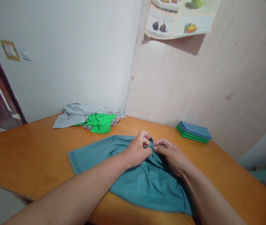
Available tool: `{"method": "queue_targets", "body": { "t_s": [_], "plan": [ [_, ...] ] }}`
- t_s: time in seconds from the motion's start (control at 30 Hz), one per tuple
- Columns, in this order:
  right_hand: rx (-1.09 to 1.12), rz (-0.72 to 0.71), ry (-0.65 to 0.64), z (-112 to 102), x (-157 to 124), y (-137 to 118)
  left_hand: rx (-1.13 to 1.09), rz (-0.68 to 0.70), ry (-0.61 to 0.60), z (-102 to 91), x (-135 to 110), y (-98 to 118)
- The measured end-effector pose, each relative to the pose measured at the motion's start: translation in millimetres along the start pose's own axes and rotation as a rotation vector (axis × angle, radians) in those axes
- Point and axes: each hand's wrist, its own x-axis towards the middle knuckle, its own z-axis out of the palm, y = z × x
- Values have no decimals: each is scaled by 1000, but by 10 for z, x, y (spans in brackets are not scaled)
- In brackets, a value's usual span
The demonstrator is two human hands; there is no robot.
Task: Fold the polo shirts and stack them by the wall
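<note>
A teal short-sleeved shirt (144, 190) lies spread and wrinkled on the table in front of me, with one sleeve stretched out to the left. Its placket shows below my hands. My left hand (140, 148) is closed in a pinch on the cloth near the collar. Just to its right, my right hand (168, 153) also pinches the bunched fabric there. The fingertips of both hands almost meet. Part of the shirt's right side is hidden under my right forearm.
On the wooden table (41, 156), a loose heap of grey and green clothes (100, 122) lies at the back left. A neat stack of folded blue and green clothes (194, 132) sits at the back right. Walls stand behind the table, with a fruit poster (182, 18) above.
</note>
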Motion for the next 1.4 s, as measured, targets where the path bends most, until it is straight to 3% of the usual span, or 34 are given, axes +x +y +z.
{"method": "queue_targets", "body": {
  "t_s": [0.17,0.3,0.43,0.57,0.77,0.93,1.2,1.3,1.4],
  "plan": [
    [-14,10,15,-8,-7,-19,57,72,32,15,-11,14],
    [-84,-10,47,-17,9,-16,-88,-26,24,20,5,-15],
    [-318,-177,127,9,32,-1,-233,-149,49,22,37,-76],
    [-382,-230,66,59,21,-5,-215,-156,70,19,37,-99],
    [-298,-128,69,46,13,-8,-59,-46,16,1,14,-70],
    [-203,-97,53,-10,32,17,103,40,38,-23,15,-91],
    [-29,-17,12,-103,13,-42,153,1,-60,-114,39,-128],
    [91,60,2,-136,20,-88,261,-43,-37,-192,92,-131],
    [24,42,112,-195,62,-55,378,-46,36,-300,145,-153]
  ]
}}
